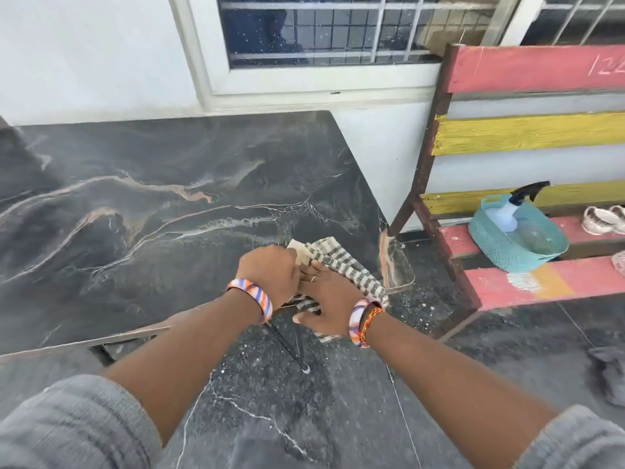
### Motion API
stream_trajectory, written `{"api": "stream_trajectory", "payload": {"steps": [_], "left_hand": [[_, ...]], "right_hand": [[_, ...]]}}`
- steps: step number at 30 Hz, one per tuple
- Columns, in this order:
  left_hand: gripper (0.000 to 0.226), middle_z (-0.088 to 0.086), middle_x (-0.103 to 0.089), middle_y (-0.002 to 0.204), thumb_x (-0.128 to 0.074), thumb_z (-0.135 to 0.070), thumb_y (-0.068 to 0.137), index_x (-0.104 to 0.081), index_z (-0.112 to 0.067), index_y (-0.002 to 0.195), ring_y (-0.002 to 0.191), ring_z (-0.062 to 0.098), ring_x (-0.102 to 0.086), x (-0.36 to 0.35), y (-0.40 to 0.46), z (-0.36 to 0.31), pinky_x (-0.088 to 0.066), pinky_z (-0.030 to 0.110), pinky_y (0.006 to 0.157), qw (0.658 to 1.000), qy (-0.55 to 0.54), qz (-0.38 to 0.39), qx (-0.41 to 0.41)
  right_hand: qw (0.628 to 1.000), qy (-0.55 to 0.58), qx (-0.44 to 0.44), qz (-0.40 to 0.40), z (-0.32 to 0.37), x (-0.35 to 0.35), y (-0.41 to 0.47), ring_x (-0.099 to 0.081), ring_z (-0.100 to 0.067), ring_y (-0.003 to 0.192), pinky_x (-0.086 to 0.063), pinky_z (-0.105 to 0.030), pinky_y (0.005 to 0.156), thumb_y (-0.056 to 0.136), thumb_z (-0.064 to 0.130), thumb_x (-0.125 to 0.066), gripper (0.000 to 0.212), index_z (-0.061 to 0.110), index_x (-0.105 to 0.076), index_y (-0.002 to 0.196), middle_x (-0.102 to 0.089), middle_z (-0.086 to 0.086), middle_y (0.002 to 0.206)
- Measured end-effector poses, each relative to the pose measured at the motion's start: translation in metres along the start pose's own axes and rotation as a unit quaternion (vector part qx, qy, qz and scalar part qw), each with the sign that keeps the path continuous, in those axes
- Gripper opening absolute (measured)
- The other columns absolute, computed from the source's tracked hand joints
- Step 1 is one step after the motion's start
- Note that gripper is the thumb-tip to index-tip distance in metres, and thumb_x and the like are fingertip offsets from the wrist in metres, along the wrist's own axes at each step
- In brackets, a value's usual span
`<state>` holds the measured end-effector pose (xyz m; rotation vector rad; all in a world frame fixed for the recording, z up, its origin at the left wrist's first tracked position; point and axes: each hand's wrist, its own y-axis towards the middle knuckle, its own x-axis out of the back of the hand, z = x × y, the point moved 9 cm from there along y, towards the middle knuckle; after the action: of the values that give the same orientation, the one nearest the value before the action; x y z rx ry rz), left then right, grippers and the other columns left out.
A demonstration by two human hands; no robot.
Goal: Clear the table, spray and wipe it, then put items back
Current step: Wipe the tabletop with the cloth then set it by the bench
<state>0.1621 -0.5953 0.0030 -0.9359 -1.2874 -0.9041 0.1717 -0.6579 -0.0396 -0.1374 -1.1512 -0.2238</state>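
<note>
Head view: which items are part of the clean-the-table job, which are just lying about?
Job:
- table
- striped cloth, under both hands: left hand, right hand
- spray bottle in teal basket

Lying about:
- painted bench
- shoes
- grey rag on floor

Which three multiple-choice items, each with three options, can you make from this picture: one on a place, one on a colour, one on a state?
1. Where is the spray bottle?
A. on the table
B. in the basket on the bench
C. on the floor

2. What colour is the basket?
A. red
B. teal
C. black

3. What is the left hand doing?
A. gripping the checked cloth
B. hanging idle
C. holding the bottle

Answers:
1 B, the bottle leans inside the basket on the bench.
2 B, its woven wall is teal.
3 A, its fingers curl on the cloth at the table corner, beside the right hand.
</note>
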Motion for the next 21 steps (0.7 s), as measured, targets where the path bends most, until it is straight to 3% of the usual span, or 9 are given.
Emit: {"api": "stream_trajectory", "payload": {"steps": [4,6,9,11,14,16,18,20,21], "left_hand": [[0.03,0.012,-0.067,0.1,-0.038,-0.024,0.092,-0.062,-0.008,0.096,0.092,0.03,-0.062,0.002,-0.011,-0.006,-0.044,0.031,0.068,0.997,0.004,0.057,-0.059],[0.027,0.011,-0.069,0.096,-0.043,-0.019,0.088,-0.066,-0.005,0.091,0.084,0.028,-0.059,0.003,-0.011,-0.003,-0.046,0.03,0.07,0.992,-0.073,0.081,-0.066],[0.023,0.012,-0.07,0.093,-0.049,-0.016,0.089,-0.069,-0.006,0.089,0.078,0.02,-0.056,0.002,-0.015,0.01,-0.048,0.027,0.075,0.957,-0.262,0.12,-0.034],[0.021,0.011,-0.06,0.074,-0.05,-0.025,0.093,-0.064,-0.009,0.093,0.067,0.018,-0.052,-0.003,-0.022,0.016,-0.053,0.033,0.079,0.906,-0.391,0.163,0.01],[0.026,-0.005,-0.049,0.054,-0.049,-0.037,0.093,-0.058,-0.013,0.095,0.062,0.013,-0.048,-0.002,-0.03,0.02,-0.047,0.039,0.089,0.794,-0.566,0.205,0.077],[0.026,-0.004,-0.062,0.078,-0.051,-0.044,0.089,-0.058,-0.019,0.088,0.088,0.017,-0.057,0.002,-0.031,0.019,-0.042,0.039,0.092,0.752,-0.621,0.212,0.07],[0.045,0.004,-0.063,0.112,-0.066,-0.054,0.073,-0.06,-0.018,0.099,0.111,0.023,-0.055,0.007,-0.033,0.017,-0.045,0.038,0.091,0.72,-0.657,0.213,0.067],[0.066,0.009,-0.056,0.126,-0.076,-0.053,0.059,-0.059,-0.014,0.109,0.116,0.027,-0.053,0.007,-0.036,0.012,-0.045,0.042,0.098,0.659,-0.713,0.227,0.076],[0.054,0.01,-0.056,0.126,-0.075,-0.047,0.066,-0.059,-0.014,0.106,0.115,0.028,-0.053,0.008,-0.038,0.009,-0.042,0.045,0.103,0.627,-0.739,0.235,0.075]], "right_hand": [[0.996,0.069,-0.05,-0.002,0.007,0.0,-0.019,-0.036,-0.018,0.138,-0.001,-0.016,0.114,0.075,0.0,-0.054,0.062,0.018,-0.051,0.134,-0.043,-0.005,0.146],[0.987,0.135,-0.081,0.011,0.003,-0.002,-0.023,-0.05,-0.022,0.127,-0.023,-0.023,0.116,0.072,-0.003,-0.053,0.065,0.025,-0.056,0.13,-0.054,-0.003,0.138],[0.95,0.273,-0.155,-0.002,-0.002,0.015,-0.024,-0.069,-0.014,0.083,-0.055,-0.028,0.079,0.069,0.0,-0.053,0.053,0.02,-0.066,0.117,-0.074,0.008,0.093],[0.911,0.361,-0.198,-0.023,-0.003,0.027,-0.026,-0.058,-0.008,0.07,-0.046,-0.021,0.068,0.065,0.005,-0.055,0.047,0.012,-0.067,0.11,-0.067,0.007,0.077],[0.842,0.473,-0.231,-0.116,-0.007,0.049,-0.035,-0.055,-0.014,0.07,-0.046,-0.028,0.072,0.059,0.006,-0.055,0.036,0.015,-0.069,0.091,-0.065,-0.004,0.076],[0.778,0.557,-0.239,-0.167,-0.006,0.061,-0.04,-0.063,-0.016,0.065,-0.054,-0.025,0.07,0.064,0.0,-0.055,0.027,0.012,-0.067,0.086,-0.069,-0.005,0.072],[0.717,0.626,-0.223,-0.21,0.002,0.074,-0.043,-0.066,-0.012,0.054,-0.054,-0.018,0.053,0.064,-0.001,-0.054,0.022,0.006,-0.062,0.083,-0.07,-0.001,0.06],[0.648,0.696,-0.188,-0.246,0.014,0.087,-0.043,-0.068,-0.016,0.056,-0.055,-0.022,0.054,0.068,0.002,-0.053,0.02,0.003,-0.062,0.086,-0.071,-0.006,0.063],[0.615,0.727,-0.167,-0.256,0.02,0.09,-0.043,-0.069,-0.02,0.062,-0.057,-0.027,0.06,0.076,0.004,-0.05,0.02,0.004,-0.065,0.09,-0.072,-0.009,0.07]]}}
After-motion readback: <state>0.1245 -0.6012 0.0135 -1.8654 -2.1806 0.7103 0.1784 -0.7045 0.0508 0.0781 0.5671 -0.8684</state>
